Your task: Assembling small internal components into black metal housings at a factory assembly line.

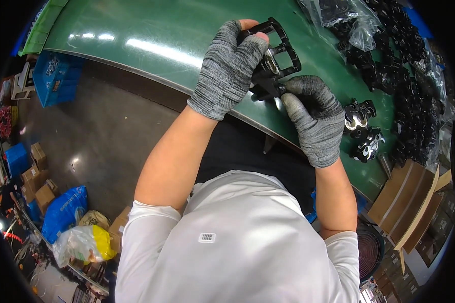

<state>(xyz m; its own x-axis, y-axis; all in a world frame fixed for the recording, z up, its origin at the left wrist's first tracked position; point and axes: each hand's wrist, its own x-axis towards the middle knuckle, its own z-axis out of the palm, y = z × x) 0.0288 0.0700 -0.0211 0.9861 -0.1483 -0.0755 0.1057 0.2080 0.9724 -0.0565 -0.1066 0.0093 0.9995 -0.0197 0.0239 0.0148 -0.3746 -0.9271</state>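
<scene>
Above the green table (136, 22) I hold a black bicycle pedal (289, 48) with an open cage and a shiny metal part at its middle. My left hand (227, 70), in a grey knitted glove with bare fingertips, is closed on it from the left, thumb on the cage. My right hand (318, 116), gloved alike, pinches the short black piece at the pedal's lower end with thumb and forefinger; its other fingers are curled. To the right of that hand, a black-and-silver pedal (358, 117) and a similar one (369, 145) lie on the table.
A large heap of black pedals (412, 96) covers the table's right side, with clear plastic bags (351, 20) on it. Cardboard (407, 202) stands at the right. On the floor at left are a blue crate (58, 81), a blue sack (65, 212) and boxes (45, 194).
</scene>
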